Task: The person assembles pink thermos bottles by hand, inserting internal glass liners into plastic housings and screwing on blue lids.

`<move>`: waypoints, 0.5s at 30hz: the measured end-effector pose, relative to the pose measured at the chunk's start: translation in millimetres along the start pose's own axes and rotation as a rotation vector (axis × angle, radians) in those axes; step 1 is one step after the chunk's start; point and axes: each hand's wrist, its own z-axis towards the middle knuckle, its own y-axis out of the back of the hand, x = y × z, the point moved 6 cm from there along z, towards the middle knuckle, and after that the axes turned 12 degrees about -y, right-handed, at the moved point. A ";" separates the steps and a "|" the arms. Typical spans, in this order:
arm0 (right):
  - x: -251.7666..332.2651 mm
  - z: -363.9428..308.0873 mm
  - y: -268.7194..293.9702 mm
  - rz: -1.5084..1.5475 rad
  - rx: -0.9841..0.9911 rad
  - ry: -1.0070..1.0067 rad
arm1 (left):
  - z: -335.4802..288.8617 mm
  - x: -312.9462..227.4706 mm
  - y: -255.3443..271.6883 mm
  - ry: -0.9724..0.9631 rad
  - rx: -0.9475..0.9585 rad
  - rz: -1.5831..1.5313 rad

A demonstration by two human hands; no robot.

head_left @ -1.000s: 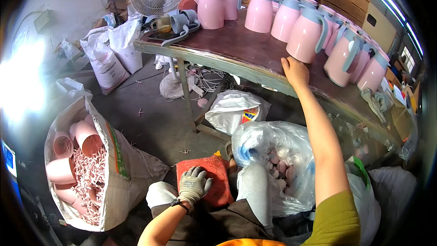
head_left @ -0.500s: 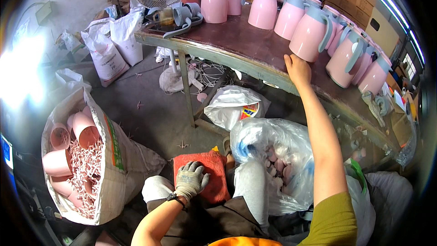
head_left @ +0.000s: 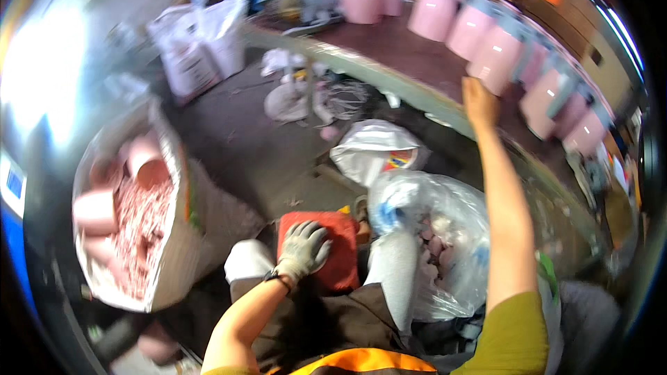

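Note:
My left hand, in a pale work glove with grey fingertips, lies flat with fingers apart on a red cloth-like pad between my knees. My bare right hand stretches out to the edge of the dark table. It is at the lower side of a pink thermos jug with a grey top and handle. Motion smears its fingers, so I cannot tell whether they touch the jug. Several more pink jugs stand upright in rows along the table.
A woven sack of pink cups and small pink pieces stands at left. A clear plastic bag with pinkish parts lies beside my right knee. White sacks, cables and a white bag lie around the table legs.
The view has swung leftward and blurred, shifting the scene to the right. My left hand stays on the red pad, and my right hand stays beside the same jug.

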 end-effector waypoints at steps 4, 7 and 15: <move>-43.8 -52.8 11.3 0.319 0.069 -0.002 | -19.0 -30.0 53.4 0.050 -0.201 -0.199; -60.6 -140.1 -29.8 0.680 0.328 -0.079 | -112.1 -20.1 115.5 0.256 -0.128 -0.145; -19.2 -270.9 -69.0 0.683 0.794 -0.152 | -528.7 20.1 232.5 1.460 -0.095 0.641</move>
